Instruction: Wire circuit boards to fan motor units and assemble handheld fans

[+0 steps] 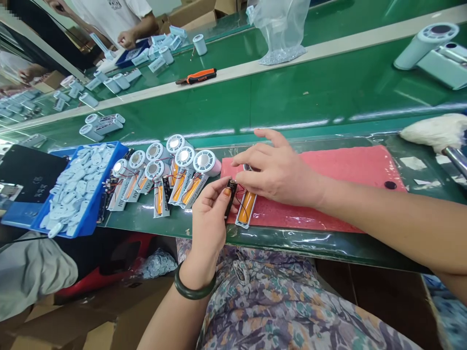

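My left hand [210, 214] pinches a small black circuit board [231, 190] with red and black wires at the front edge of the pink mat [328, 180]. My right hand [277, 170] rests on the mat over a fan part, thumb and forefinger closed near the board, the other fingers spread. An orange battery in a pale holder [246, 209] lies just below my right hand. To the left, several round fan units with orange batteries [175, 170] lie in rows on the green bench.
A blue tray [105, 194] of small pale plastic pieces stands at the left. Finished pale-blue fans [434, 53] lie far right. An orange-handled cutter [199, 76] and a clear bag [280, 29] lie on the far belt. Another person's hand [127, 39] works at top left.
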### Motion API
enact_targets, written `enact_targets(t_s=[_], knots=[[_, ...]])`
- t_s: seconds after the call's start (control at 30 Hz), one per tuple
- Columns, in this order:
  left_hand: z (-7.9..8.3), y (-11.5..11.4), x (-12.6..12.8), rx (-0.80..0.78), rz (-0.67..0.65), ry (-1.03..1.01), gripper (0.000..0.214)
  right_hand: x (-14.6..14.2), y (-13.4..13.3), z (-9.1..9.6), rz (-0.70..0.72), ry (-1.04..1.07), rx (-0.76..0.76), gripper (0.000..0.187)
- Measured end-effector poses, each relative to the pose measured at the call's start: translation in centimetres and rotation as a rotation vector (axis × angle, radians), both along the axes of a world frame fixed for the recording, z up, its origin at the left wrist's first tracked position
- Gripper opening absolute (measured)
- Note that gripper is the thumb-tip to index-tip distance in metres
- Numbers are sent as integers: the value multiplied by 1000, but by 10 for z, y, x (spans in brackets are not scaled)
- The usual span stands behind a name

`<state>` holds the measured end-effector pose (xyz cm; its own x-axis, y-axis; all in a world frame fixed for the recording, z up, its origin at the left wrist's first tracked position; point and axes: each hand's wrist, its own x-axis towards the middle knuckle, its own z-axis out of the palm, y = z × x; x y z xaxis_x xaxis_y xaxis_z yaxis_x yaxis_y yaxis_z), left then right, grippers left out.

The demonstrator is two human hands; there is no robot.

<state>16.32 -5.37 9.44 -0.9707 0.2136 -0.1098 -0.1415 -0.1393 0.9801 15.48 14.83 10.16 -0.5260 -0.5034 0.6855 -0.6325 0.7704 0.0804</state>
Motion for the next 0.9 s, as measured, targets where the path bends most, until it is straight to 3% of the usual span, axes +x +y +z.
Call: enact_targets(t_s=[0.43, 0.73, 0.9], knots=[[-7, 0, 2, -66, 0, 198, 25, 1, -2, 1, 55, -153, -115, 15], [-4, 3, 2, -22, 27, 157, 26, 10, -12, 7, -4, -363, -296, 12], [-4, 5, 4, 6, 46, 120, 28, 11, -14, 6, 1, -346, -294, 16]])
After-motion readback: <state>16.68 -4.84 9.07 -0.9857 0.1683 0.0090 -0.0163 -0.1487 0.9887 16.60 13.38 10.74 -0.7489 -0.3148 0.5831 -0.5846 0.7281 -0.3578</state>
